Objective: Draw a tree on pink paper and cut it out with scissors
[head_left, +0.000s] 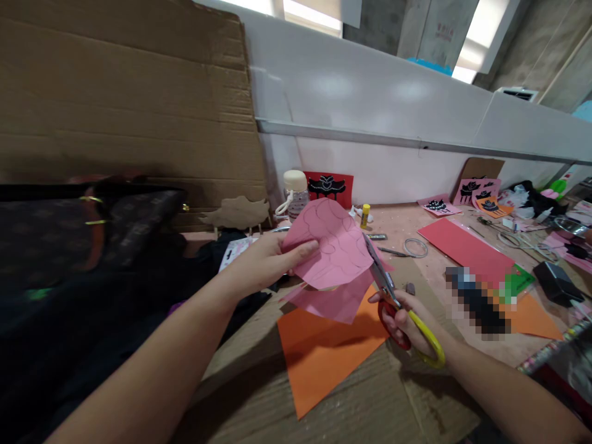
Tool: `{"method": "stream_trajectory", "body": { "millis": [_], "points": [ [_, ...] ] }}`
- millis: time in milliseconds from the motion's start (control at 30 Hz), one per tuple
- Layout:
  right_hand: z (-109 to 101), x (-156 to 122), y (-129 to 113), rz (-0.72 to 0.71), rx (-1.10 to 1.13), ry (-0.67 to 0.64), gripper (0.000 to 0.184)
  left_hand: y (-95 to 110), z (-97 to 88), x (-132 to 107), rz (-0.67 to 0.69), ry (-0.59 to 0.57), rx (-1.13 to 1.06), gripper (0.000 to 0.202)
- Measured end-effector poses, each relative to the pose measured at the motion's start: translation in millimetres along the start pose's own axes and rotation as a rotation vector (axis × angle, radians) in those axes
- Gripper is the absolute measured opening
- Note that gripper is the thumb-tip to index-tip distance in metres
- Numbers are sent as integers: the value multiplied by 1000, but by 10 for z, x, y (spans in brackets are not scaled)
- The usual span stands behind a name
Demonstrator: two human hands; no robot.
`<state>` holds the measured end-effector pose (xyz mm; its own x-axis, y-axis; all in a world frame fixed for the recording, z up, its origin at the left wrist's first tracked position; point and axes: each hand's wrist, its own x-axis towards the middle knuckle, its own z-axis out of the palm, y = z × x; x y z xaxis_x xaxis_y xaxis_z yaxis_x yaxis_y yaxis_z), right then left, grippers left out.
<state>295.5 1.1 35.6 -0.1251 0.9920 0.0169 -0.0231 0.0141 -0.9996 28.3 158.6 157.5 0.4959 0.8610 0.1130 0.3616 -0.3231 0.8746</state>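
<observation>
My left hand [287, 256] grips a sheet of pink paper [330, 246] by its left side, thumb on top. Curved pencil lines run over the sheet, and its upper edge is rounded. In my right hand [409, 317] is a pair of scissors [383, 274] with one red and one yellow handle. The blades point up and away, against the right edge of the paper; whether they bite into it I cannot tell. Below hangs or lies another pink piece [335, 299], partly hidden. Under that, an orange sheet [324, 364] lies on cardboard [240, 394].
A large cardboard panel [129, 80] stands at the left behind a dark bag [129, 234]. Towards the wall are a bottle [295, 188], a glue stick [365, 216] and a red card with a black cutout [328, 187]. Rightward lie a red sheet [462, 246] and a black box [557, 283].
</observation>
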Motion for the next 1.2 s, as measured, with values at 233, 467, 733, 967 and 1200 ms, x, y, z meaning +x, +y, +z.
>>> {"method": "stream_trajectory", "body": {
  "millis": [233, 467, 733, 967, 1200],
  "points": [
    [-5, 15, -17, -18, -17, 2, 81, -48, -3, 7, 34, 72, -22, 54],
    [38, 42, -90, -8, 6, 15, 81, -40, -13, 2, 34, 60, -13, 51],
    [67, 20, -141, 24, 47, 33, 83, -16, -48, -3, 40, 63, 37, 53],
    [75, 18, -156, 5, 33, 25, 86, -34, -34, -4, 36, -5, 62, 49],
    [51, 12, -120, 32, 43, 43, 85, -29, -32, -29, 20, -82, 85, 49]
  ]
}}
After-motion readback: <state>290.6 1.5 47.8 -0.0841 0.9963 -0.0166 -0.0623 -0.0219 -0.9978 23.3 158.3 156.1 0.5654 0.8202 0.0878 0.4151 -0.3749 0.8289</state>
